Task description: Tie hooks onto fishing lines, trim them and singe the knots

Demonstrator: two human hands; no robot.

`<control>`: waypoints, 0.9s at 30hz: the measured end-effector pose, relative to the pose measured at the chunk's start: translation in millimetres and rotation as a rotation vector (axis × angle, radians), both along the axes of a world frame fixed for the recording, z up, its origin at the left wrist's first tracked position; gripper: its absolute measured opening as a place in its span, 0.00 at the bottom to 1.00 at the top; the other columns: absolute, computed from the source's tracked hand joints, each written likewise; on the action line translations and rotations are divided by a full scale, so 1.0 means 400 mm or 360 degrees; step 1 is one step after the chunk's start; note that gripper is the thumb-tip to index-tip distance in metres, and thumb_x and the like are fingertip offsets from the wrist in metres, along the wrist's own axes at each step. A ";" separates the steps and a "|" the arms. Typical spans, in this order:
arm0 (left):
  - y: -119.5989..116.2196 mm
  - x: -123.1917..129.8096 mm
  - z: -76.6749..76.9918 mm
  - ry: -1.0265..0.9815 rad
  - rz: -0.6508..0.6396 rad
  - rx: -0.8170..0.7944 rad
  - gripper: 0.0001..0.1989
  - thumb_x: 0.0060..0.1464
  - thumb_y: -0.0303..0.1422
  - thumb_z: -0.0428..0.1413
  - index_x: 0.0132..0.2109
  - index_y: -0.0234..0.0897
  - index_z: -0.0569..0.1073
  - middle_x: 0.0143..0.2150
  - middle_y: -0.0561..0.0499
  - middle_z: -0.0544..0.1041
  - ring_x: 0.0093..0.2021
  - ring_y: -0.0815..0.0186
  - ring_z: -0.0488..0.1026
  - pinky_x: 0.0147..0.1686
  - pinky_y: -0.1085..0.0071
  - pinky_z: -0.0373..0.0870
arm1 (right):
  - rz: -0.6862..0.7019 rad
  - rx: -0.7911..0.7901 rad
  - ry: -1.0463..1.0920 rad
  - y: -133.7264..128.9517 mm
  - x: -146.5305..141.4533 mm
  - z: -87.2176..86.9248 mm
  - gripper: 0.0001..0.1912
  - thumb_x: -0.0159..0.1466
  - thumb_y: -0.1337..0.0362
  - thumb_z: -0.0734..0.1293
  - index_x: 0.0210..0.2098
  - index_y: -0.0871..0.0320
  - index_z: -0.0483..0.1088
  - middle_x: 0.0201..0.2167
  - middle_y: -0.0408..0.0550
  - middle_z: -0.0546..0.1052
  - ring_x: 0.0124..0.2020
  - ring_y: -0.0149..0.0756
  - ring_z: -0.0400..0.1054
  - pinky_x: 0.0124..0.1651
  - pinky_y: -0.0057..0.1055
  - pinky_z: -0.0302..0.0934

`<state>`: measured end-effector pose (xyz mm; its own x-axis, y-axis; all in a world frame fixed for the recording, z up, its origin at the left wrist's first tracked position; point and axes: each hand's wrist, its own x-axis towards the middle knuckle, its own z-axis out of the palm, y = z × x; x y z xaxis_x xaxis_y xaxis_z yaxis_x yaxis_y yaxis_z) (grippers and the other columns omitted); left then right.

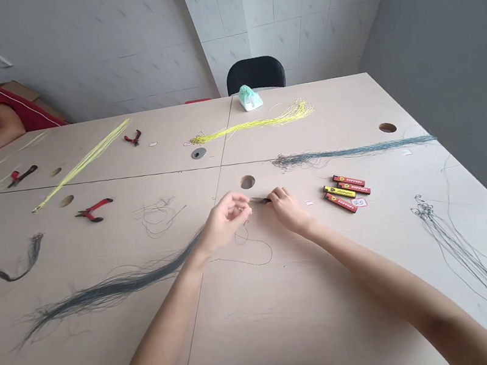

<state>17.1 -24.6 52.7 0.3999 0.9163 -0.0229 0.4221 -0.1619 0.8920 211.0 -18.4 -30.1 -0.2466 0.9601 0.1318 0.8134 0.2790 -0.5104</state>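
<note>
Cord [256, 265] loops on table [291, 310] by L hand [228, 219], thumb + fingertips apparently pinched on its end. R hand [288, 206] fingers clamped on dark tool [259, 200], tip twd L fingertips. Best: steady pinch, slack cord, tip clear of skin.

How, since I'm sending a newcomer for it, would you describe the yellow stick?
Start at the big pale table, then find the person's right hand. To its right lies a small cluster of three red sticks and one yellow stick. Its yellow body sets it apart.
</note>
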 end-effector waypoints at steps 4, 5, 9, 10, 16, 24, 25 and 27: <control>0.009 0.038 0.051 -0.0182 0.0135 -0.0016 0.13 0.56 0.39 0.57 0.45 0.42 0.66 0.34 0.55 0.72 0.28 0.71 0.66 0.24 0.76 0.60 | -0.0110 0.0006 -0.0008 -0.022 0.062 -0.010 0.18 0.61 0.82 0.54 0.42 0.62 0.69 0.41 0.61 0.72 0.43 0.48 0.64 0.47 0.42 0.62; 0.011 0.047 0.065 -0.0176 0.0172 -0.0005 0.12 0.56 0.39 0.57 0.45 0.41 0.66 0.35 0.54 0.72 0.27 0.72 0.65 0.23 0.76 0.59 | -0.0129 0.0002 -0.0003 -0.027 0.073 -0.010 0.19 0.59 0.83 0.53 0.41 0.62 0.68 0.40 0.60 0.72 0.43 0.47 0.64 0.46 0.41 0.62; 0.027 0.059 0.100 -0.0149 0.0248 0.0113 0.11 0.57 0.39 0.57 0.44 0.41 0.67 0.36 0.53 0.75 0.30 0.71 0.68 0.27 0.74 0.62 | -0.0197 -0.0044 0.0048 -0.038 0.094 -0.006 0.21 0.56 0.84 0.52 0.41 0.60 0.65 0.41 0.59 0.74 0.42 0.44 0.66 0.42 0.36 0.61; 0.031 0.056 0.104 -0.0149 0.0270 0.0173 0.10 0.57 0.39 0.57 0.44 0.41 0.67 0.36 0.53 0.75 0.32 0.69 0.70 0.31 0.72 0.64 | -0.0212 -0.0061 0.0066 -0.039 0.094 -0.004 0.20 0.57 0.83 0.52 0.41 0.59 0.64 0.40 0.58 0.74 0.40 0.44 0.67 0.40 0.35 0.61; 0.049 0.026 0.083 -0.0110 0.0358 0.0279 0.09 0.58 0.38 0.56 0.44 0.41 0.68 0.38 0.52 0.77 0.45 0.63 0.75 0.47 0.65 0.67 | -0.0226 -0.0245 0.0146 -0.025 0.096 0.029 0.12 0.65 0.75 0.52 0.41 0.57 0.62 0.28 0.50 0.75 0.23 0.38 0.64 0.28 0.30 0.54; 0.083 0.017 -0.018 0.0000 0.0213 -0.0054 0.08 0.57 0.36 0.53 0.43 0.41 0.66 0.38 0.53 0.74 0.26 0.73 0.68 0.29 0.73 0.66 | -0.0218 -0.0227 0.0168 -0.017 0.087 0.058 0.12 0.68 0.68 0.52 0.37 0.55 0.65 0.32 0.50 0.76 0.25 0.37 0.65 0.29 0.29 0.51; 0.088 0.019 -0.029 0.0002 0.0185 -0.0087 0.08 0.57 0.37 0.53 0.44 0.41 0.66 0.39 0.53 0.74 0.25 0.74 0.67 0.27 0.74 0.65 | -0.0218 -0.0207 0.0177 -0.017 0.085 0.056 0.12 0.68 0.67 0.52 0.38 0.55 0.66 0.33 0.50 0.76 0.26 0.37 0.65 0.29 0.30 0.51; 0.096 0.027 -0.049 -0.0009 0.0155 -0.0089 0.10 0.58 0.38 0.52 0.45 0.41 0.66 0.39 0.52 0.74 0.26 0.73 0.67 0.27 0.74 0.65 | -0.0205 -0.0171 0.0203 -0.018 0.083 0.049 0.11 0.68 0.67 0.53 0.38 0.55 0.66 0.33 0.50 0.76 0.26 0.37 0.65 0.29 0.30 0.51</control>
<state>27.7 13.9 33.0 0.3091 0.9482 -0.0732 0.4285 -0.0701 0.9008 244.3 -25.6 -10.4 -0.1087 0.9929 0.0491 0.7659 0.1152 -0.6326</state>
